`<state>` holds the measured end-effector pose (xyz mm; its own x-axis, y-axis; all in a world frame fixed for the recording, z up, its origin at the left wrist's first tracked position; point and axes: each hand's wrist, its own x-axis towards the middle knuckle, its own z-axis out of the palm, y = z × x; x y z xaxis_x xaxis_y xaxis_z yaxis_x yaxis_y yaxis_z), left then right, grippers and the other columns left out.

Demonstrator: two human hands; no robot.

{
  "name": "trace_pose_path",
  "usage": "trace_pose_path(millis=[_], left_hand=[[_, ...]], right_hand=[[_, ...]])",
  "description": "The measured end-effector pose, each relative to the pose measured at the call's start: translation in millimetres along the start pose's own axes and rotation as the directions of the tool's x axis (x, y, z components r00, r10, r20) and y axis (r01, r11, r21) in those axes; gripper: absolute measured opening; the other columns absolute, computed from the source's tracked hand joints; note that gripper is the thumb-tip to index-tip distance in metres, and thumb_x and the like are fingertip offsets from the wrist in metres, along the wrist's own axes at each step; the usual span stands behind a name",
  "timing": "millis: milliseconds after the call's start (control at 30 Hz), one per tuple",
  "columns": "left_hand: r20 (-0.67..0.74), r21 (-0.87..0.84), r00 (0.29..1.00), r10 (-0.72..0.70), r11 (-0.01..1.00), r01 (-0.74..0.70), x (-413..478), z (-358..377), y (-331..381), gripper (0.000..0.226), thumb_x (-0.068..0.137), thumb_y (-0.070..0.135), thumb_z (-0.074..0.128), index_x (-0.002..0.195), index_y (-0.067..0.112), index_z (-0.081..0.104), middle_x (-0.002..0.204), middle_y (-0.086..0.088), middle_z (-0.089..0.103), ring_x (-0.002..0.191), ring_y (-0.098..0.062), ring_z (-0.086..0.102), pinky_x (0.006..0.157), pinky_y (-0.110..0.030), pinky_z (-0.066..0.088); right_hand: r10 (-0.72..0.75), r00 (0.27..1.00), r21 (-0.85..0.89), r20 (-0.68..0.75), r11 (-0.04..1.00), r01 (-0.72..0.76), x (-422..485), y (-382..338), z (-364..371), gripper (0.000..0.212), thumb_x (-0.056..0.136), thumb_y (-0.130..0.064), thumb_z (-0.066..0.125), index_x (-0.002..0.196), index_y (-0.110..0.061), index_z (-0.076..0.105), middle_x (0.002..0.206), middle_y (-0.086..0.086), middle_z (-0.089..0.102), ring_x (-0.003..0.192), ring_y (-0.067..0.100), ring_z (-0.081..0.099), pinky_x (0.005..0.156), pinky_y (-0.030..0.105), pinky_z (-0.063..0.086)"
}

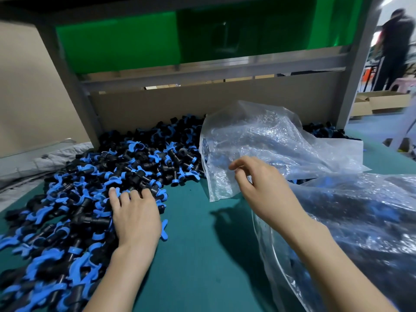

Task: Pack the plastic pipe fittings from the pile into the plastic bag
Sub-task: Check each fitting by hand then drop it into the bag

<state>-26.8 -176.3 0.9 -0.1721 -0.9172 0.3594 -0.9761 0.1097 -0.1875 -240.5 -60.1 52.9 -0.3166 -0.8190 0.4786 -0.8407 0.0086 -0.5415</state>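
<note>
A big pile of black and blue plastic pipe fittings (94, 176) covers the left and back of the green table (193, 244). My left hand (135, 215) lies palm down on the pile's right edge, fingertips curled into the fittings. My right hand (258, 183) hovers at the lower edge of a crumpled clear plastic bag (265, 140), fingers loosely bent and spread; whether they touch the film is unclear. A few fittings show dimly through the bag.
A second, larger clear bag (364, 221) holding fittings lies at the right. A cardboard wall (202, 104) and grey metal frame (74, 91) close the back. A person (394, 48) stands far right, beyond cardboard boxes (380, 102).
</note>
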Motion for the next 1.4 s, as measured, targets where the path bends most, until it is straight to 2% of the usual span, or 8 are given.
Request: trace_pose_path(millis=[267,400,467,533,633,767,1167,1400], left_hand=[[-0.036,-0.019,0.999,-0.010,1.000,0.009,4.8,0.9,-9.8,0.034,0.093,0.014,0.052,0.126,0.021,0.056,0.124,0.001,0.059,0.123,-0.024,0.048,0.121,-0.054,0.001],[-0.184,-0.358,0.983,0.010,0.931,-0.077,9.1,-1.5,-9.4,0.030,0.102,0.023,0.048,0.127,0.015,0.061,0.112,-0.005,0.066,0.109,-0.029,0.054,0.118,-0.051,0.020],[-0.173,-0.704,0.985,-0.003,0.700,-0.121,8.9,-9.1,0.5,0.028,0.102,0.031,0.046,0.126,0.024,0.059,0.113,-0.001,0.064,0.108,-0.022,0.053,0.106,-0.041,0.037],[-0.080,-0.951,0.997,-0.005,0.299,-0.075,4.3,-14.1,20.4,0.014,0.101,0.029,0.050,0.113,0.030,0.058,0.107,0.004,0.064,0.101,-0.006,0.058,0.091,-0.024,0.046],[0.040,-0.993,0.999,-0.034,-0.115,0.036,-9.8,-7.4,58.5,0.009,0.102,0.019,0.050,0.098,0.023,0.058,0.083,0.005,0.064,0.073,0.005,0.060,0.068,-0.011,0.048],[0.229,-0.898,0.972,0.046,-0.375,0.229,-26.8,13.2,84.8,0.013,0.103,0.020,0.049,0.096,0.016,0.059,0.073,0.004,0.058,0.063,-0.002,0.057,0.059,-0.017,0.048],[0.205,-0.912,0.976,0.071,-0.347,0.217,-30.2,17.7,82.7,0.023,0.098,0.036,0.054,0.090,0.016,0.064,0.065,0.010,0.062,0.064,-0.008,0.056,0.073,-0.034,0.045],[0.165,-0.929,0.984,0.074,-0.323,0.180,-31.1,17.0,81.7,0.040,0.083,0.060,0.055,0.079,0.021,0.064,0.062,0.010,0.056,0.061,-0.009,0.050,0.065,-0.031,0.041]], right_hand=[[-0.012,0.999,-0.047,0.035,0.999,0.014,-1.0,1.9,1.8,0.022,0.100,-0.025,0.041,0.110,-0.028,0.061,0.108,-0.007,0.064,0.099,0.017,0.059,0.089,0.039,0.046],[-0.023,0.999,-0.049,0.045,0.998,0.025,-0.9,3.8,3.6,0.022,0.100,-0.026,0.041,0.111,-0.028,0.060,0.108,-0.007,0.064,0.097,0.017,0.059,0.088,0.039,0.047],[-0.031,0.998,-0.049,0.046,0.998,0.033,-0.5,4.7,4.7,0.022,0.100,-0.025,0.041,0.111,-0.027,0.061,0.106,-0.006,0.063,0.095,0.017,0.058,0.087,0.039,0.047],[-0.034,0.998,-0.033,0.053,0.999,0.036,-0.6,5.7,5.6,0.022,0.100,-0.024,0.042,0.111,-0.027,0.061,0.103,-0.004,0.062,0.094,0.017,0.058,0.085,0.038,0.046],[-0.038,0.995,-0.037,0.087,0.998,0.041,-0.9,8.3,6.3,0.022,0.099,-0.024,0.044,0.114,-0.025,0.060,0.101,-0.004,0.062,0.094,0.017,0.057,0.083,0.035,0.045],[-0.036,0.983,-0.079,0.180,0.996,0.051,-1.7,14.1,4.8,0.021,0.101,-0.027,0.046,0.118,-0.022,0.057,0.105,-0.005,0.063,0.096,0.019,0.059,0.082,0.034,0.044],[-0.057,0.970,-0.112,0.238,0.990,0.086,-0.7,21.0,7.1,0.021,0.103,-0.035,0.046,0.117,-0.022,0.053,0.102,-0.003,0.063,0.089,0.020,0.057,0.077,0.036,0.044],[-0.015,0.959,-0.130,0.284,0.990,0.054,-0.8,24.1,8.2,0.023,0.104,-0.036,0.042,0.114,-0.019,0.055,0.098,-0.001,0.063,0.082,0.021,0.054,0.073,0.037,0.043]])
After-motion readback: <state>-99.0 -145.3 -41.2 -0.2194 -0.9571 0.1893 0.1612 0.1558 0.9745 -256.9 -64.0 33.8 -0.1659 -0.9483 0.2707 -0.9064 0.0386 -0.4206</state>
